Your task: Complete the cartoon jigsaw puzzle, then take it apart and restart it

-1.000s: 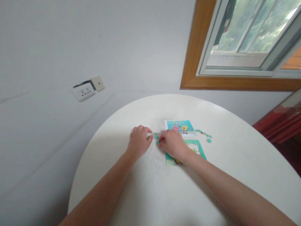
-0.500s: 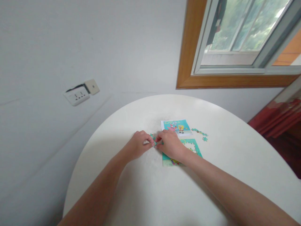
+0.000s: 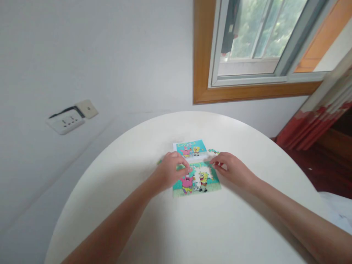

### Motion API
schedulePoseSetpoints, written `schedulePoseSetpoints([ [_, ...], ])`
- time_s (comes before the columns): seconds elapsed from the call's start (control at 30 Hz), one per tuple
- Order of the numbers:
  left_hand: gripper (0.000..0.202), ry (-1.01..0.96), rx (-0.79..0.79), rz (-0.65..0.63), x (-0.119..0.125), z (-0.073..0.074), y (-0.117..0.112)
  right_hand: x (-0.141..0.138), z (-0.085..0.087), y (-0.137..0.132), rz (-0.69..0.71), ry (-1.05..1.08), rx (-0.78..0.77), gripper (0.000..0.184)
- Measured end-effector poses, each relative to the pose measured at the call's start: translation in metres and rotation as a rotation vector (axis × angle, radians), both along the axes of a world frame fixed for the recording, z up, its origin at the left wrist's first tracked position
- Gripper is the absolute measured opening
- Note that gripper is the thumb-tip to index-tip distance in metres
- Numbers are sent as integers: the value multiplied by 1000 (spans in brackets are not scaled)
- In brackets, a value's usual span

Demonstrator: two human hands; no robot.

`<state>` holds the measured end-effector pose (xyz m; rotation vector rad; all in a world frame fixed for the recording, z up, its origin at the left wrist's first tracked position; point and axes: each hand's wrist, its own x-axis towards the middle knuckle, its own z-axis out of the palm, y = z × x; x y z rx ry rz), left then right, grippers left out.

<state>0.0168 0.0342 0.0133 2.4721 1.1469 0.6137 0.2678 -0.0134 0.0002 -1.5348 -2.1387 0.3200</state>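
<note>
A partly assembled jigsaw puzzle (image 3: 187, 189) with cartoon figures lies on the white table, with a pale unfilled gap in its middle. Over its upper left part is my left hand (image 3: 173, 168), thumb and forefinger pinched together; whatever is between the tips is too small to make out. My right hand (image 3: 230, 168) pinches a small puzzle piece at the puzzle's upper right edge. Just beyond the puzzle lies a picture sheet (image 3: 189, 148) showing the same cartoon scene. Loose puzzle pieces (image 3: 213, 151) sit right of the sheet, partly hidden by my right hand.
More loose pieces (image 3: 159, 161) show behind my left hand. The round table (image 3: 176, 227) stands against a white wall with a socket (image 3: 66, 121). A wood-framed window (image 3: 203, 91) is above, and a red and white curtain (image 3: 302, 128) hangs at the right.
My hands have come apart from the loose pieces at the left. The right hand has moved to the puzzle's right edge, the left over its upper left. The camera view has turned right.
</note>
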Motion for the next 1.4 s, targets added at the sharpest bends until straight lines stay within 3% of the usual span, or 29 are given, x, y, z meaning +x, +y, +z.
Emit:
schedulePoseSetpoints([
  [0.17,12,76,-16,-49,50,3,10,6,-7,-6,29,20,-19,19],
  [0.33,13,191,-28,-37,69,-1,19,9,-6,-4,28,-25,-81,19],
  [0.5,15,255,-20,-57,72,-6,20,8,-2,-4,-13,-30,-111,17],
  [0.87,18,309,-47,-69,72,2,20,7,1,-4,-17,-31,-123,16],
  [1.2,19,26,38,41,66,-7,6,6,-2,-3,-6,204,-19,12],
  [1.4,18,-76,88,113,69,-11,-4,1,0,-1,-21,448,-80,16],
])
